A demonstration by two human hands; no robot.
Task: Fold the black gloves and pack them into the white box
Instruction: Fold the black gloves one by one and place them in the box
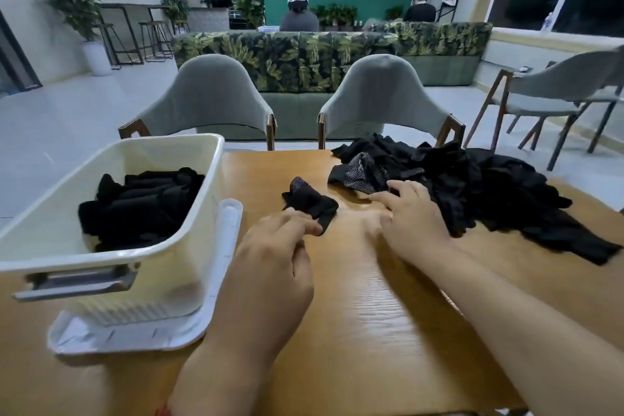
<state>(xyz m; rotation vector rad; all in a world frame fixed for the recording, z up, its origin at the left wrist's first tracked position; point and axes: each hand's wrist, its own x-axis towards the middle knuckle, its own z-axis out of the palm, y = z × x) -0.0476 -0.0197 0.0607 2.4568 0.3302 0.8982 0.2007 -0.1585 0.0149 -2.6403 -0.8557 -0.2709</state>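
Left hand (273,257) at 6 o'clock on the light wooden table (371,314): fingers curled, tips pinching the near end of a small crumpled black fabric glove (310,203) lying mid-table at 12 o'clock from the hand. The glove's dotted palm side shows at its top; the pinch point itself is motion-blurred, so which fingers grip it is unclear. Right hand (412,219) at 3 o'clock from that glove: fingers fairly straight and spread, holding nothing, laid at the near edge of a loose heap of black fabric gloves (489,192) at 2 o'clock. Blur near the fingertips; can't tell if they press cloth or table. Individual gloves in the heap are hard to separate; one dotted piece is visible at its left edge. White plastic box (209,179) at 9 o'clock, with a grey handle slot on its near wall, partly filled with folded black gloves (141,203); count unreadable, black on black. The box sits on a flat white plastic lid (223,263), mostly covered by it. Two grey upholstered chairs (209,94) are beyond the table at 12 o'clock. The table's right edge is cut off by the frame.
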